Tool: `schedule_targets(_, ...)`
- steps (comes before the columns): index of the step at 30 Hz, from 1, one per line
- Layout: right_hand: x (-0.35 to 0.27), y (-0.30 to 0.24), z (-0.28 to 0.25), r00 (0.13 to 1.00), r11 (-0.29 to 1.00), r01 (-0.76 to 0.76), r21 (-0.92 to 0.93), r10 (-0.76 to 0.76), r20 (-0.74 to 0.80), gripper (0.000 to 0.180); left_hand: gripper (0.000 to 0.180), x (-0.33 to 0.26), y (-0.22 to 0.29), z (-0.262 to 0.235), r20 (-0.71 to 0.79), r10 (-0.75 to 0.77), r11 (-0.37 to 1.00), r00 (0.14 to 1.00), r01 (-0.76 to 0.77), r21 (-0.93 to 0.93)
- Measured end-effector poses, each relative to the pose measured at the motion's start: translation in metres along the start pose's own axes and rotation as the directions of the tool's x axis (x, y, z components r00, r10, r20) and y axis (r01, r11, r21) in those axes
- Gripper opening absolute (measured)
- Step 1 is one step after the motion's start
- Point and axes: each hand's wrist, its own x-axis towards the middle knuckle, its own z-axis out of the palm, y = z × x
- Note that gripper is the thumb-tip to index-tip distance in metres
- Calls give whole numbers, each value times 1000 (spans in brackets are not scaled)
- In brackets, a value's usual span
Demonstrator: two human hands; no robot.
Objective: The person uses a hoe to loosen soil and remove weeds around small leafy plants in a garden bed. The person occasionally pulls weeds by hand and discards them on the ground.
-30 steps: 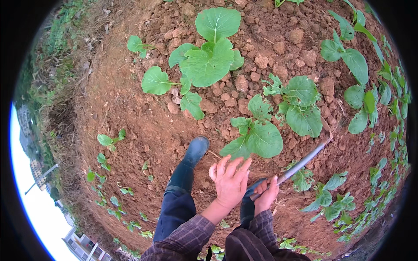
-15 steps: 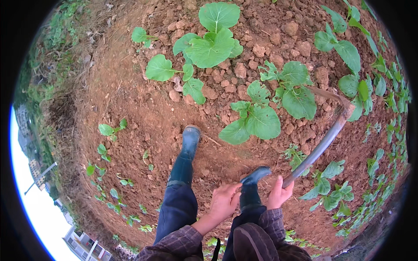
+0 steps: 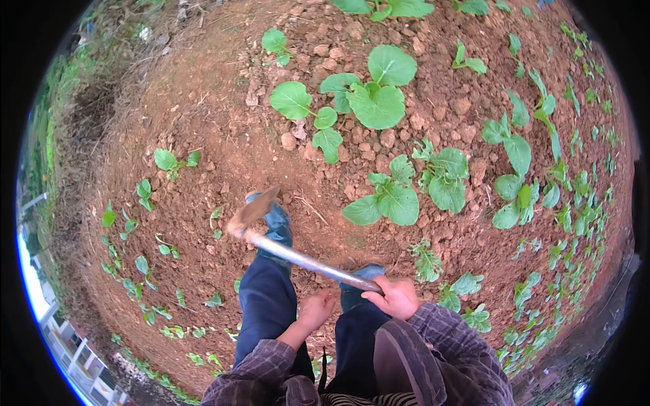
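My right hand [image 3: 395, 298] is wrapped round the handle of a hoe [image 3: 315, 265]. The handle slants up and left across my legs, and the rusty hoe blade [image 3: 256, 209] hangs in front of my left boot [image 3: 279, 227], hiding part of it. My left hand [image 3: 316, 309] is loosely curled near my thighs, beneath the handle and apart from it, with nothing visible in it. Just beyond my right boot [image 3: 352, 287] grow leafy green plants, among them a broad-leaved one [image 3: 391, 201] and another with holed leaves [image 3: 447, 177].
Reddish soil [image 3: 193, 125] with clods surrounds me. Small seedlings [image 3: 142, 267] grow to the left, and larger leafy plants [image 3: 372, 105] stand ahead. Rows of plants [image 3: 562, 243] run along the right. Dry weeds [image 3: 81, 135] border the left edge, with buildings [image 3: 84, 365] beyond.
The hoe has swung from the right side across to the left, its blade leaving the holed-leaf plant. My left hand has drawn back and curled. The view has shifted.
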Motion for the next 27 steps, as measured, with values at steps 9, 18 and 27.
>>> schedule_targets(9, 128, -7, -52, 936, 896, 253, -365, -131, 327, 34, 33, 48, 1, -41, -204, 34, 973, 978, -79, -217)
schedule_targets(18, 143, -17, -136, 863, 753, 162, -637, 205, 462, 40, 31, 54, 28, -65, -162, -43, 934, 986, -17, -357)
schedule_targets(27, 163, 16, -174, 713, 584, -293, -758, 661, 234, 44, 33, 59, 11, -60, -104, -61, 938, 993, 21, -345)
